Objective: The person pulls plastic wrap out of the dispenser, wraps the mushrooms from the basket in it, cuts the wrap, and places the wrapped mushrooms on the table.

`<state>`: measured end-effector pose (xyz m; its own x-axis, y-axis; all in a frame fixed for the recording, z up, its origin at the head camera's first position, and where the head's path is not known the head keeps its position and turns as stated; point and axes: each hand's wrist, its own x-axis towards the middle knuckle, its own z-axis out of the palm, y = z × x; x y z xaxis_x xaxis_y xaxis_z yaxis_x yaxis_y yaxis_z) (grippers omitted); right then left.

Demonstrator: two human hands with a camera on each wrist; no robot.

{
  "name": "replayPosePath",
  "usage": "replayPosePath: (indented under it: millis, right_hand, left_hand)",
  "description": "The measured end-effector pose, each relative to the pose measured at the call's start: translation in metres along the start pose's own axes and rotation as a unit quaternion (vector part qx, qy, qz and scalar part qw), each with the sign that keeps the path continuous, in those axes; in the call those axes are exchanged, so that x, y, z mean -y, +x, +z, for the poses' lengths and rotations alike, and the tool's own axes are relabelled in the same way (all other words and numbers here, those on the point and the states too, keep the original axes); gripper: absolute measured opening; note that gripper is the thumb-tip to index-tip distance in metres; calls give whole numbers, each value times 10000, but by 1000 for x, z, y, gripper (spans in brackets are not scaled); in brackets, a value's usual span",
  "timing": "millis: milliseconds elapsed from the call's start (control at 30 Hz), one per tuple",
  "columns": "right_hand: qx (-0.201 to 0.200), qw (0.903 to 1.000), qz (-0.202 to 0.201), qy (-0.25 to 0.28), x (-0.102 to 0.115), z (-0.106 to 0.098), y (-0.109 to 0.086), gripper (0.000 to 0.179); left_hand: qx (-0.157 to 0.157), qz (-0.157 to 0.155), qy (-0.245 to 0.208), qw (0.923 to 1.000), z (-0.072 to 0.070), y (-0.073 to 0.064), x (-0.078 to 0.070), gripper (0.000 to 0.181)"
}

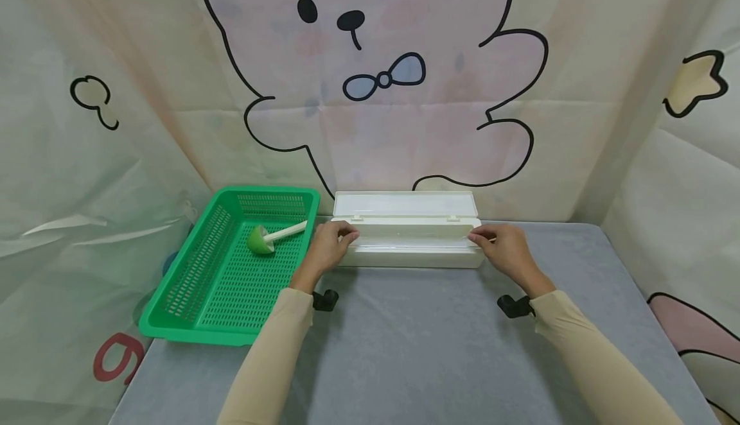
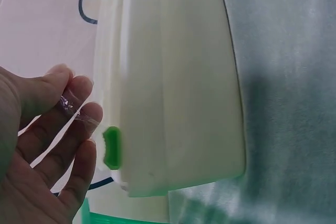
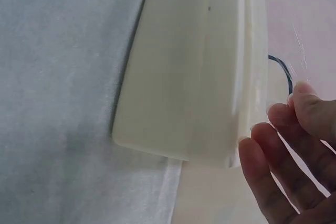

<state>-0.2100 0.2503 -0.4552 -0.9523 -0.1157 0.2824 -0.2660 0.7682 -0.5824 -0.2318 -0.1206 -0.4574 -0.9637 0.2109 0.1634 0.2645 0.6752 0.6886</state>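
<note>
A long white cling film dispenser box [image 1: 410,259] sits at the back of the table, its lid [image 1: 405,204] raised. My left hand [image 1: 331,245] is at the box's left end, pinching a crinkled edge of clear cling film [image 2: 86,119] between thumb and fingertips. At the opposite end, my right hand [image 1: 507,253] has its thumb and forefinger pinched together at the film's other corner; the film there is barely visible. A small green piece [image 2: 112,148] shows on the box near my left fingers in the left wrist view.
To the left stands a green perforated basket [image 1: 196,334]. Inside it lies a utensil with a green rounded head [image 1: 257,241] and a white handle. Grey cloth [image 1: 428,348] covers the table. Behind the box hangs a printed curtain [image 1: 376,136] with a bear drawing.
</note>
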Motion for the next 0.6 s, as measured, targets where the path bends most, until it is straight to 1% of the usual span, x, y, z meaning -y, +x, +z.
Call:
replayPosePath:
  millis: [100, 267, 600]
  right_hand:
    - [-115, 9999, -73, 69, 2, -3, 1, 14]
    - [-216, 9995, -156, 138, 5, -7, 3, 13]
    - [-291, 9992, -189, 173, 11, -13, 4, 12]
  left_hand:
    - [-22, 18, -5, 10000, -3, 0, -4, 16]
    - [56, -50, -59, 10000, -8, 0, -11, 19]
    - [-2, 70, -105, 9999, -15, 2, -16, 18]
